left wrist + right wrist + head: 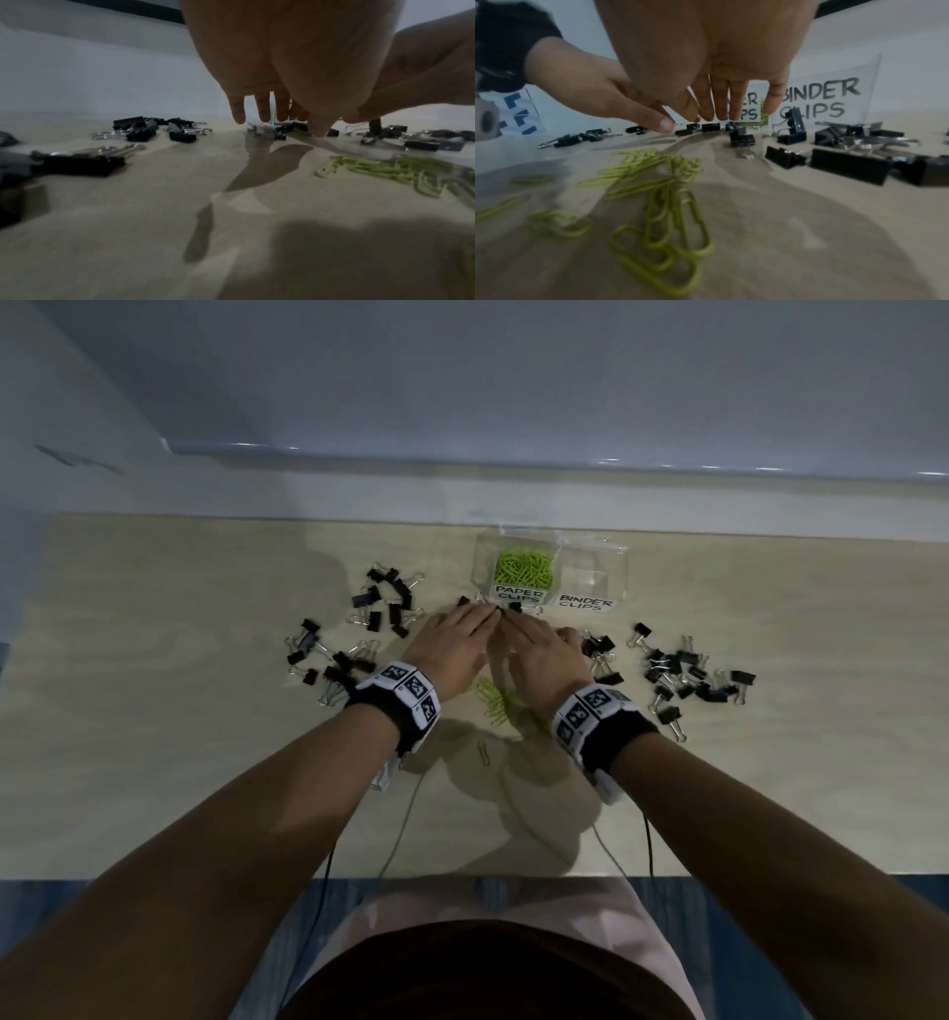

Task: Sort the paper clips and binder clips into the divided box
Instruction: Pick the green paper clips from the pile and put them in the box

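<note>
**Both hands meet at the front wall of the divided box**

From the head camera we see our left hand [452, 642] and right hand [542, 654] side by side, fingers stretched out toward twelve o'clock, their tips meeting just short of the clear divided box [611, 557]. The box stands at twelve o'clock on the pale table [154, 737]. Its left compartment, labelled PAPER CLIPS, holds a heap of green paper clips [524, 567]; the right one is labelled BINDER CLIPS. Black binder clips [688, 672] lie scattered at three o'clock of our hands, with more at nine and ten o'clock. A loose bunch of green clips [495, 701] lies between our wrists, partly hidden by the right hand.

From the left wrist camera we see our left fingers [264, 105] pointing down, nearly straight, tips close to the table beside a few small binder clips [267, 130]. The right hand [421, 67] enters at two o'clock. Whether anything is pinched we cannot tell; the picture is blurred there.

From the right wrist camera our right fingers [731, 97] hang straight and close together, the tips just above a row of small binder clips [709, 126] in front of the box's labels. The left thumb [664, 123] comes in from nine o'clock, near the table. We see nothing gripped by the right hand. Green clips [664, 213] lie at six o'clock.
</note>
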A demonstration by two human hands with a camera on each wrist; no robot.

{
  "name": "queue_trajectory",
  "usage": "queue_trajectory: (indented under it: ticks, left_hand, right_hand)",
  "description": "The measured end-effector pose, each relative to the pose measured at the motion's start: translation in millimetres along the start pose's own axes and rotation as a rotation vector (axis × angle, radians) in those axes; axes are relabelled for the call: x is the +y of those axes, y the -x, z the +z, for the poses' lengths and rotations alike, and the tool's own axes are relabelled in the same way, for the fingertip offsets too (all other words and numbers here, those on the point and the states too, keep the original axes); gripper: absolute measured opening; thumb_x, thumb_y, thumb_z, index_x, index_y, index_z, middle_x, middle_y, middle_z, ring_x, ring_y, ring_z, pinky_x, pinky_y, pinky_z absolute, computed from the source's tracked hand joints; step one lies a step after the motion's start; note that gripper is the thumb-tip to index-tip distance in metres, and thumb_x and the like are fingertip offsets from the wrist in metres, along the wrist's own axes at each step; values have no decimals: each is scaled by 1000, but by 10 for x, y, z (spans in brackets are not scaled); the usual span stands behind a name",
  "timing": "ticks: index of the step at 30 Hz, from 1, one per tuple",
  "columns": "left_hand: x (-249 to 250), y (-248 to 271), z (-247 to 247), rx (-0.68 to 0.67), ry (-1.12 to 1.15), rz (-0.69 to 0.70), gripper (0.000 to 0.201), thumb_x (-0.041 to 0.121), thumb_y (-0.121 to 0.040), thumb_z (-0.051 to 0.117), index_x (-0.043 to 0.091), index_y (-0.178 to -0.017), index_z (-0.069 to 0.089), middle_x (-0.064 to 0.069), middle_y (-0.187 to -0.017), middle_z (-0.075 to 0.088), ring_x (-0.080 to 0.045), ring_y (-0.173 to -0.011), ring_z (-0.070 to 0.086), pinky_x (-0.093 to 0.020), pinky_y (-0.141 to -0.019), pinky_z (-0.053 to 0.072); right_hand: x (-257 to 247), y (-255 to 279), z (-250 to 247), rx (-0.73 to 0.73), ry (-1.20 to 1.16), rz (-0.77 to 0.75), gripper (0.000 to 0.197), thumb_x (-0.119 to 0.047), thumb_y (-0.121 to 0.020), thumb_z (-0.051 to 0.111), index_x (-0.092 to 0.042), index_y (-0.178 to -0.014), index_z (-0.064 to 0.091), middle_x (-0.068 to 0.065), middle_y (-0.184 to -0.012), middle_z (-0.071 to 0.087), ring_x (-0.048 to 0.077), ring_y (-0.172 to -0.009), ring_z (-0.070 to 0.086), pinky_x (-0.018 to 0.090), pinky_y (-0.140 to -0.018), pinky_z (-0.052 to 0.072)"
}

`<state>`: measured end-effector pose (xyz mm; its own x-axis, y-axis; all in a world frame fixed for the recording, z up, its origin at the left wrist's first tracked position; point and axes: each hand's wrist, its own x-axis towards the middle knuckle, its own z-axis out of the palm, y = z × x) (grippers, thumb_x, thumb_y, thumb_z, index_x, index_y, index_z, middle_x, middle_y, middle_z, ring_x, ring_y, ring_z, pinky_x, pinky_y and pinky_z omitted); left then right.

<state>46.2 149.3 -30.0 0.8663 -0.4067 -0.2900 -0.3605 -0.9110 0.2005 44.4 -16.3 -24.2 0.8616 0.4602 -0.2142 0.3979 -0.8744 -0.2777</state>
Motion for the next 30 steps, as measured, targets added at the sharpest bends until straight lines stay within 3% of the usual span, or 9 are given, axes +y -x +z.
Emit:
queue_trajectory:
  ticks: [3,8,11,14,17,20,23,25,30]
  left_hand:
    - [-63,28,25,20,-11,-70,54,30,-97,40,13,-146,24,-4,-152,28,-24,-139,24,-42,-112,23]
    - [44,-64,-3,41,-42,-5,51,28,-96,42,14,-143,30,-3,-150,31,-26,-136,25,-45,-111,22]
    - [159,-156,11,-3,-22,15,53,27,-97,41,16,-146,25,0,-154,25,-24,-142,17,-49,-115,14]
    - [189,-118,24,-17,-6,10,52,24,-98,37,16,-147,22,-1,-154,26,-22,-144,15,-49,-117,12]
    - [176,105,41,-46,41,98,52,21,-98,38,16,-147,21,-2,-154,27,-20,-143,17,-41,-116,14]
    - [92,398,117,-84,120,192,63,36,-94,47,13,-147,23,-5,-148,34,-21,-136,27,-38,-114,25]
    - [-23,584,250,-109,134,202,101,74,-73,44,11,-148,18,-9,-143,33,-24,-128,29,-39,-111,32]
    - [-4,626,331,-93,141,170,117,83,-60,42,9,-147,18,-12,-137,33,-26,-124,32,-39,-108,34]
    - [238,522,364,-44,298,18,97,51,-61,79,17,-140,34,-7,-125,36,-23,-114,37,-37,-101,41]
  right_hand:
    - [126,32,24,-54,20,50,54,-15,-89,42,-15,-141,31,0,-152,27,21,-133,35,53,-104,29]
    - [256,169,49,75,46,28,50,-11,-81,51,-14,-131,46,4,-141,45,23,-127,45,57,-98,35]
    - [254,218,73,14,90,-21,49,-17,-83,52,-14,-132,47,2,-139,48,23,-127,45,59,-96,34]
    - [293,231,50,57,65,28,47,-16,-84,44,-13,-130,49,1,-138,50,21,-128,45,55,-96,32]
    - [325,313,-5,132,1,-38,44,-15,-78,38,-11,-117,58,6,-122,62,27,-111,57,47,-86,42]
    - [351,539,38,90,-137,-113,34,-26,-85,51,-14,-116,57,6,-115,58,24,-96,56,43,-76,54]
    - [300,801,46,-104,-318,46,58,-47,-78,66,-24,-127,46,1,-126,41,18,-103,50,37,-86,53]
    - [255,885,91,-161,-312,133,66,-47,-68,73,-29,-124,44,-1,-126,34,18,-107,46,38,-86,53]
    - [177,742,271,-15,-421,91,68,-20,-59,85,-8,-121,58,16,-114,50,33,-97,56,45,-83,53]
